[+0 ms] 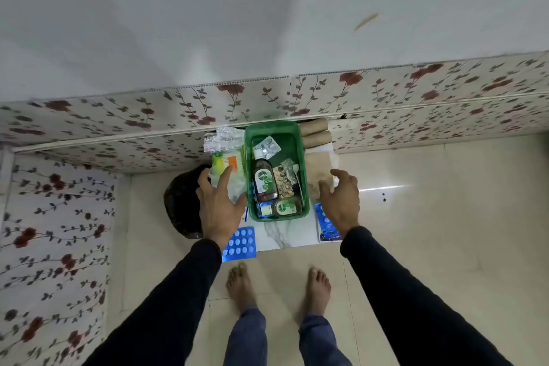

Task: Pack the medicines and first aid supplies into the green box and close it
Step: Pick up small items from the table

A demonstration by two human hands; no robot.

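One green box sits open on a small white table, holding two brown Dettol bottles (one lying crosswise at the near end) and a silver blister strip. Two blue blister packs lie outside. Left hand and right hand flank it, fingers spread, empty.

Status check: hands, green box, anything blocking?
Left hand open, empty, left of box. Right hand open, empty, right of it. Green box open, bottles and strips inside. Blue blister packs outside; nothing blocking.
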